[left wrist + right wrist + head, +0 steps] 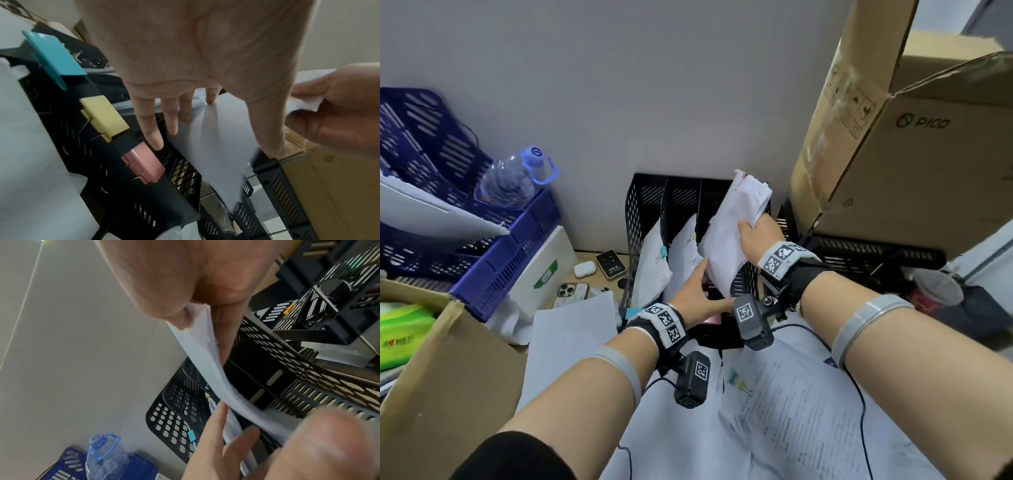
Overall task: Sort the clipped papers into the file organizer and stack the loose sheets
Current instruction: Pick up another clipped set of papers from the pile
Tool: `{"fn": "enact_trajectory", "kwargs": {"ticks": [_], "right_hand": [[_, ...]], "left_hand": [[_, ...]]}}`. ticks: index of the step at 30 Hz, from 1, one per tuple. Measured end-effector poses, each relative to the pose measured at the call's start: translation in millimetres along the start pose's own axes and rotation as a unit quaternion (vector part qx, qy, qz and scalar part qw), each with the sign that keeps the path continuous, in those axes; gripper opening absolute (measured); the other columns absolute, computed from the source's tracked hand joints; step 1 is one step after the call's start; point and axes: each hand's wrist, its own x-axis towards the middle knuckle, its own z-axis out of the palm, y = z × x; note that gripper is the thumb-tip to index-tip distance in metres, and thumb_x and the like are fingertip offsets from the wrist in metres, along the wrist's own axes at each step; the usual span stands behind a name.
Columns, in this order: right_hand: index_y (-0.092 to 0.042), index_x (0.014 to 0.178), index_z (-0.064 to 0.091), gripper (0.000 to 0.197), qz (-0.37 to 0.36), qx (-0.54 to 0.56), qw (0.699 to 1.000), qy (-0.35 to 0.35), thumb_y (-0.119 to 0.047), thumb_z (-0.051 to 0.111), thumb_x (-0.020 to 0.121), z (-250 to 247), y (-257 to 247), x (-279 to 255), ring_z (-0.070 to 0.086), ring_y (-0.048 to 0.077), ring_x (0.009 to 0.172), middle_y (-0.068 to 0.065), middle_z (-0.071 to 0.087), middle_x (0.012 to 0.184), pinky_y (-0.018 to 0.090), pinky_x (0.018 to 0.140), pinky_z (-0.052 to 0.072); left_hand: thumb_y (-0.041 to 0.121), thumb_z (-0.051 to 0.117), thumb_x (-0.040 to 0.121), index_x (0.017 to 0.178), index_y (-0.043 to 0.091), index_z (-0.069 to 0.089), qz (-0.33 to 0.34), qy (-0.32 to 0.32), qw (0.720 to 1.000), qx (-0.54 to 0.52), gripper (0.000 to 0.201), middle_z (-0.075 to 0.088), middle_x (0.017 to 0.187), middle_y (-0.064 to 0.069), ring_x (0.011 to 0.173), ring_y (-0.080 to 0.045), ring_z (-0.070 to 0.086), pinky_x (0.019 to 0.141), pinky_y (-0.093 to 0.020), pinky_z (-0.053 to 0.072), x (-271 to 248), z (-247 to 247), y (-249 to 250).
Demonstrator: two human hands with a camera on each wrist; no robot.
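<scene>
Right hand (755, 233) pinches one bundle of white papers (732, 236) between thumb and fingers, holding it tilted over the rightmost compartment of the black mesh file organizer (635, 219), its lower end down between the dividers. Left hand (695, 291) is flat, fingers straight, and presses against the lower left face of that same bundle; in the left wrist view four fingers (152, 129) spread over the sheet and the divider's edge.

The organizer stands at the back edge of the desk, against the wall. Three slots show: the left one holds one bundle with a teal clip (663, 253), the middle one holds one bundle with a yellow clip (691, 237), and the right one takes the held bundle. Three more binder clips sit on the organizer's front edge in the left wrist view: one teal (53, 56), one yellow (102, 116), one pink (144, 164).

Loose sheets (808, 411) lie spread over the near part of the desk; one carries a clip with yellow and teal (736, 378). One further sheet (571, 329) lies at the left. At the back left lie two phones (570, 293), one earbud case (584, 269) and one small device (611, 263). One water bottle (513, 178) rests in the blue crates (510, 253).
</scene>
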Motion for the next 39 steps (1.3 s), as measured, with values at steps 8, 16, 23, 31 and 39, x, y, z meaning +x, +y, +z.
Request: {"fn": "enact_trajectory", "kwargs": {"ticks": [8, 16, 23, 31, 39], "right_hand": [[-0.003, 0.102, 0.062, 0.033, 0.013, 0.028, 0.999, -0.016, -0.029, 0.051, 0.084, 4.7, -2.5, 12.5, 0.067, 0.039, 0.080, 0.018, 0.066, 0.089, 0.050, 0.070, 0.059], [-0.010, 0.120, 0.050, 0.028, 0.016, 0.118, 0.991, -0.053, -0.028, 0.043, 0.100, 25.0, 21.1, 15.3, 0.074, 0.027, 0.061, 0.009, 0.067, 0.079, 0.030, 0.045, 0.056], [-0.005, 0.126, 0.049, 0.032, 0.095, 0.130, 0.964, -0.210, -0.017, 0.040, 0.098, 48.5, 52.5, 15.1, 0.074, 0.033, 0.085, 0.023, 0.063, 0.109, 0.052, 0.078, 0.060], [-0.014, 0.097, 0.068, 0.021, 0.124, 0.075, 0.965, -0.218, -0.014, 0.048, 0.097, 23.6, 129.9, -10.6, 0.064, 0.022, 0.066, 0.011, 0.067, 0.085, 0.027, 0.053, 0.047], [-0.005, 0.127, 0.059, 0.036, 0.217, -0.139, 0.912, -0.319, -0.023, 0.052, 0.096, -12.6, 258.9, -63.7, 0.060, 0.029, 0.110, 0.015, 0.059, 0.131, 0.042, 0.094, 0.049]], "left_hand": [[0.012, 0.050, 0.085, 0.155, 0.039, 0.019, -0.031, 0.078, 0.970, 0.229, 0.081, 0.040, 0.144, -0.018, 0.117, -0.036, 0.054, 0.098, -0.038, 0.048, 23.3, -3.7, -1.8], [0.025, 0.060, 0.089, 0.135, 0.021, 0.053, -0.046, 0.171, 0.962, 0.208, 0.046, 0.072, 0.105, -0.010, 0.099, -0.030, 0.067, 0.089, -0.038, 0.055, 38.1, -1.6, -18.0], [0.037, 0.063, 0.089, 0.109, 0.021, 0.067, -0.093, 0.154, 0.974, 0.134, 0.025, 0.074, 0.096, -0.005, 0.087, -0.025, 0.071, 0.081, -0.033, 0.058, 38.4, 8.7, -24.2], [0.033, 0.061, 0.093, 0.066, 0.005, 0.070, -0.101, 0.034, 0.991, 0.077, 0.040, 0.068, 0.055, -0.002, 0.047, -0.019, 0.063, 0.056, -0.032, 0.057, 16.1, 57.8, -39.3], [0.027, 0.069, 0.084, 0.097, 0.017, 0.075, -0.197, -0.084, 0.939, 0.268, 0.017, 0.073, 0.097, 0.000, 0.093, -0.020, 0.069, 0.086, -0.028, 0.057, -15.4, 110.8, -77.1]]}}
